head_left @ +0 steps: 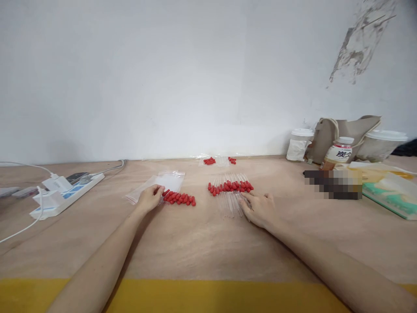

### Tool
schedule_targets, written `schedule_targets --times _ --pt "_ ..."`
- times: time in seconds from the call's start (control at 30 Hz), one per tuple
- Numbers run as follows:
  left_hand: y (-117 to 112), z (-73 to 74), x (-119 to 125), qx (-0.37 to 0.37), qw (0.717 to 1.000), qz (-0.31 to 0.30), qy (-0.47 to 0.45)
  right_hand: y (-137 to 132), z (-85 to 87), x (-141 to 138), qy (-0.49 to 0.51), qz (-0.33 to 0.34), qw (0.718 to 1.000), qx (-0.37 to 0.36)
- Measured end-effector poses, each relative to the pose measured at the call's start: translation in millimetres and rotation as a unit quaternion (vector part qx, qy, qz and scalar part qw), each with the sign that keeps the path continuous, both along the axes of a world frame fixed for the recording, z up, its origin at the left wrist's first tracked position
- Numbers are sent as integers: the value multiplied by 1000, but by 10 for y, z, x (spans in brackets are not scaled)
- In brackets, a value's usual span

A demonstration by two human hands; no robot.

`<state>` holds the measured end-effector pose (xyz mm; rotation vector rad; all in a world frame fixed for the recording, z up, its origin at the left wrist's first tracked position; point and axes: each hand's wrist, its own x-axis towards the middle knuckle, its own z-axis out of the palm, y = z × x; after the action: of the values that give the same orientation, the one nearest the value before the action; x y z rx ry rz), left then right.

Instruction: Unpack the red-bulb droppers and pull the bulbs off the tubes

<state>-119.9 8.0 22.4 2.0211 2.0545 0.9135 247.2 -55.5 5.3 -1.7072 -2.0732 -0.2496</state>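
My left hand (150,198) is closed in a pinch at the left end of a slanting row of red rubber bulbs (179,198), its fingertips on the end bulb. Under and behind that hand lies a clear zip bag (169,180). To the right, clear droppers with red bulbs (230,186) form a row, thin tubes pointing both away from me and towards me. My right hand (260,209) rests at this row's right side, thumb and forefinger closed around a clear dropper tube (233,204); the fingers partly hide it.
Against the wall lie clear bags with more red bulbs (209,161). A white power strip (70,195) with cables is on the left. On the right stand a paper cup (299,145), a bottle (339,152), a beige bag (325,134) and a green-edged pack (391,195).
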Motion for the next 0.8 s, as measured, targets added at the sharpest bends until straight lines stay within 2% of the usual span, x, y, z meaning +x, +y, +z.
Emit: schedule_targets --times 0.13,0.27,0.37,0.43,0.53,0.63,0.7,0.8 --pt "-45 36 7 29 999 21 14 6 42 23 28 21 998 -43" --pt "-106 67 67 130 990 33 49 55 125 140 60 14 994 -91" --pt "-175 105 201 244 965 22 97 81 207 286 35 71 985 -152" --pt "-236 145 364 282 953 -15 115 86 241 366 -3 124 973 -197" --pt "-312 204 699 248 954 -109 127 82 237 406 -35 150 963 -219" --pt "-287 234 1050 165 957 -190 146 75 193 369 -39 143 969 -198" --pt "-188 233 1246 89 966 -193 150 73 161 332 -37 140 973 -180" --pt "56 214 1460 6 980 -143 140 75 117 288 -32 134 978 -154"
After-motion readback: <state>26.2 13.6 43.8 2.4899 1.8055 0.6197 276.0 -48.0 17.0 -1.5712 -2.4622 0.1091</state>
